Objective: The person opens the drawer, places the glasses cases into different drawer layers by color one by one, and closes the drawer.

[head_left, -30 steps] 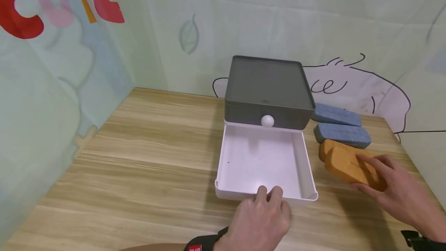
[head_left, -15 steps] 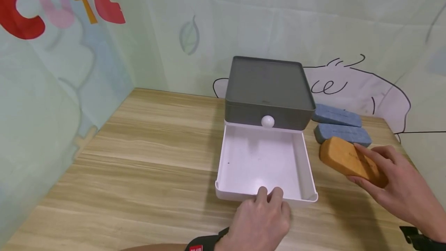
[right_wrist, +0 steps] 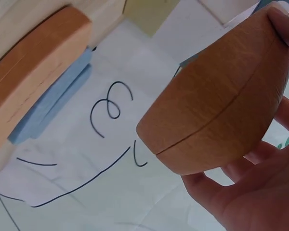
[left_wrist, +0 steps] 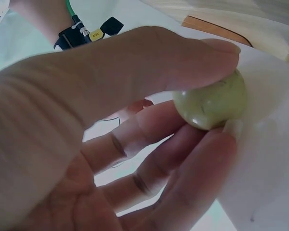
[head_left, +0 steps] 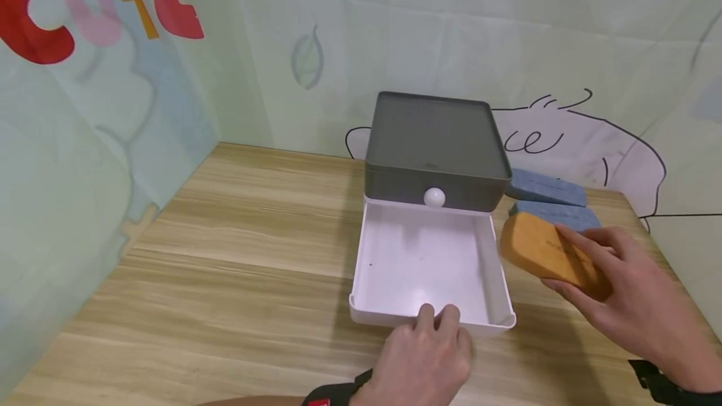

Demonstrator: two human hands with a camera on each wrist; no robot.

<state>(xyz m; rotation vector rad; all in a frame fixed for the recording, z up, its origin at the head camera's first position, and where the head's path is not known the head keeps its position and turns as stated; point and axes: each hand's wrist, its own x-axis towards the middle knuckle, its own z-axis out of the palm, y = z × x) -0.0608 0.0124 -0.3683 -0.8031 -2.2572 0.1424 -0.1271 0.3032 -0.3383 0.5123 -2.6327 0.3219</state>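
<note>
Above the table (head_left: 254, 237), just beside the right wall of the drawer (head_left: 423, 268): note the orange case (head_left: 541, 249), gripped between thumb and fingers of the right hand (head_left: 637, 296).
Note also the round knob (left_wrist: 212, 103), pinched by the left hand (head_left: 425, 362). Guard against snagging the orange case's free end on the wall through too low a path, dropping it through a loose end-grip, and closing the drawer by pushing on the knob.

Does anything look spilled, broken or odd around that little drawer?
Nothing looks spilled or broken. One small oddity: a dark speck on the pale floor of the open drawer; dirt or mark, I can't tell.
</note>
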